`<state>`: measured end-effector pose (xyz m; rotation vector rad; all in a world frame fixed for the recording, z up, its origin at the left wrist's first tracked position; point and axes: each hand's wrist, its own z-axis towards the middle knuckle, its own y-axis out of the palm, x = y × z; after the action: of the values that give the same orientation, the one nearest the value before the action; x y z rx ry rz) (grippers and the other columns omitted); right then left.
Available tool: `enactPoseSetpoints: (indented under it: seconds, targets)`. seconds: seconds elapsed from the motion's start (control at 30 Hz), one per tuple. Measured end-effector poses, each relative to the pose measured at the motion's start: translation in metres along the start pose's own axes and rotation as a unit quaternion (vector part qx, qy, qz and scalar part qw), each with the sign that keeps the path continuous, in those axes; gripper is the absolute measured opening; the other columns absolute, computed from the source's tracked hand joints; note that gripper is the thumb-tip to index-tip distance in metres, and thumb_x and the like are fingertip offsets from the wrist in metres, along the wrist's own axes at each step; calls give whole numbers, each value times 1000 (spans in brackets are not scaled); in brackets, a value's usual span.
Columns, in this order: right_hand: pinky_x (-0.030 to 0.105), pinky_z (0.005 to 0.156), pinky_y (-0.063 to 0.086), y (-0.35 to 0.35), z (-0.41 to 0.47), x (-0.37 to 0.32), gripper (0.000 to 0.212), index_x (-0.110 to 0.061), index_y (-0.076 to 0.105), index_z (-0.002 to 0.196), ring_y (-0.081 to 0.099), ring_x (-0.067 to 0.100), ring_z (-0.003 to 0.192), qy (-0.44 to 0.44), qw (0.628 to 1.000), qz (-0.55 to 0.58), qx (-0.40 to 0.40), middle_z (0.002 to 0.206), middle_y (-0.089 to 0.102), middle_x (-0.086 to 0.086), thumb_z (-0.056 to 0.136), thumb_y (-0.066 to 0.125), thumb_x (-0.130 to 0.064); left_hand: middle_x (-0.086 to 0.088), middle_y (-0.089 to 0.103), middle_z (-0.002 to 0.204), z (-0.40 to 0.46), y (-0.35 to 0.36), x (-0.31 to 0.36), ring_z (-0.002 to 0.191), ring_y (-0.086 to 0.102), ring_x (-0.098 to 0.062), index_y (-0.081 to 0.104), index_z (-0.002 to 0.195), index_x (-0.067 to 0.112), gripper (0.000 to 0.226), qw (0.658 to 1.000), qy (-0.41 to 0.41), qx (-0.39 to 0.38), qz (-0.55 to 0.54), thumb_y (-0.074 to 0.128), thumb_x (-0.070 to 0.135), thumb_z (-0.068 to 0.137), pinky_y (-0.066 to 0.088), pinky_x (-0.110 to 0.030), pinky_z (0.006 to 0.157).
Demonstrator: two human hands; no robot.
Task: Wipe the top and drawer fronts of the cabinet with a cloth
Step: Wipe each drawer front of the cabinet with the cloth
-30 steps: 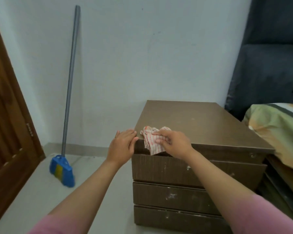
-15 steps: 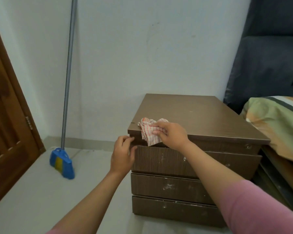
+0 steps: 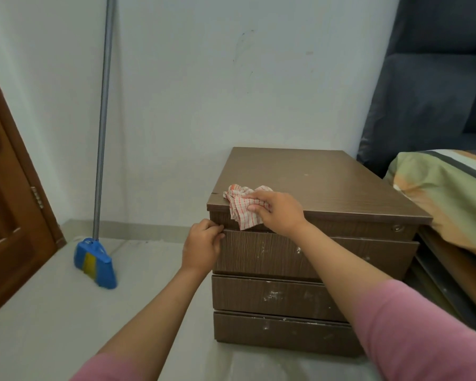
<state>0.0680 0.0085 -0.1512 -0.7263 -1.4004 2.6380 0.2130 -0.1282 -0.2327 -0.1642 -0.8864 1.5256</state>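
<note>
This is a bedroom in a home. A low brown cabinet [image 3: 313, 188] with three drawer fronts stands against a plain white wall [image 3: 204, 78], right beside a bed [image 3: 451, 188] covered with a striped green and orange blanket. A dark padded headboard [image 3: 429, 78] rises behind the bed. A broom [image 3: 96, 254] with a blue head leans on the wall at the left, near a panelled wooden door [image 3: 8, 202]. The floor [image 3: 52, 312] is pale and bare.
</note>
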Motion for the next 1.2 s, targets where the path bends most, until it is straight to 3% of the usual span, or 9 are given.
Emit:
enactPoseSetpoints:
  seconds: [0.27, 0.47, 0.53, 0.63, 0.73, 0.8, 0.87, 0.97, 1.2]
  targets:
    - [30, 78, 46, 7, -5, -1, 28, -37, 61, 118, 59, 20, 105, 19, 1000, 13, 21, 120, 64, -8, 91, 57, -34, -10, 65, 86, -1, -9, 0, 79, 58, -29, 71, 97, 4, 20, 1000, -1, -21, -22, 67, -1, 79, 49, -32, 69]
    - [32, 88, 48, -14, -27, -17, 27, -29, 63, 118, 59, 18, 108, 39, 998, 55, 0, 120, 66, -3, 91, 58, -28, -10, 64, 84, -5, -16, 2, 77, 58, -27, 71, 96, 3, 19, 999, 8, -25, -33, 67, -3, 79, 47, -28, 66]
    - [31, 83, 50, -17, -45, -28, 27, -26, 64, 118, 63, 18, 101, 60, 994, 76, 48, 111, 69, -2, 91, 59, -25, -10, 63, 80, -7, -19, 3, 73, 58, -26, 72, 94, 1, 18, 999, 13, -22, -38, 67, -5, 78, 42, -24, 66]
    - [30, 68, 52, 5, -77, -47, 28, -23, 64, 119, 65, 16, 82, 99, 973, 71, 198, 98, 71, -2, 91, 58, -21, -9, 61, 75, -11, -22, 4, 69, 56, -22, 72, 91, 1, 17, 999, 22, -14, -43, 68, -6, 77, 39, -21, 66]
    - [30, 72, 49, 49, -91, -66, 30, -21, 61, 122, 64, 21, 95, 190, 936, 111, 276, 110, 67, 1, 93, 54, -20, -7, 60, 75, -15, -22, 3, 72, 55, -23, 72, 92, 2, 17, 998, 24, -15, -52, 66, -5, 78, 40, -24, 66]
    - [41, 97, 44, 77, -87, -73, 33, -22, 57, 127, 48, 26, 126, 247, 927, 121, 257, 133, 56, 5, 95, 50, -20, -7, 60, 76, -17, -22, 2, 73, 55, -24, 72, 93, 3, 17, 998, 30, -17, -53, 65, -5, 79, 45, -27, 65]
    - [46, 115, 15, 97, -80, -76, 36, -20, 52, 132, 15, 21, 145, 274, 929, 84, 232, 151, 34, 4, 97, 46, -21, -7, 60, 77, -19, -23, 2, 75, 56, -25, 71, 94, 3, 17, 998, 35, -19, -56, 64, -4, 81, 49, -32, 65]
    - [49, 115, 4, 111, -71, -81, 41, -17, 49, 135, -2, 21, 146, 303, 920, 41, 243, 158, 17, 5, 96, 46, -30, -8, 60, 78, -21, -25, 3, 75, 54, -25, 71, 96, 5, 18, 998, 39, -20, -52, 61, -2, 83, 48, -32, 64]
    - [51, 111, -7, 104, -72, -68, 50, -17, 43, 139, -7, 21, 146, 350, 899, 20, 261, 159, 6, 4, 95, 43, -40, -8, 60, 79, -20, -23, 6, 77, 55, -27, 71, 95, 3, 18, 999, 31, -23, -36, 65, -4, 80, 49, -32, 64]
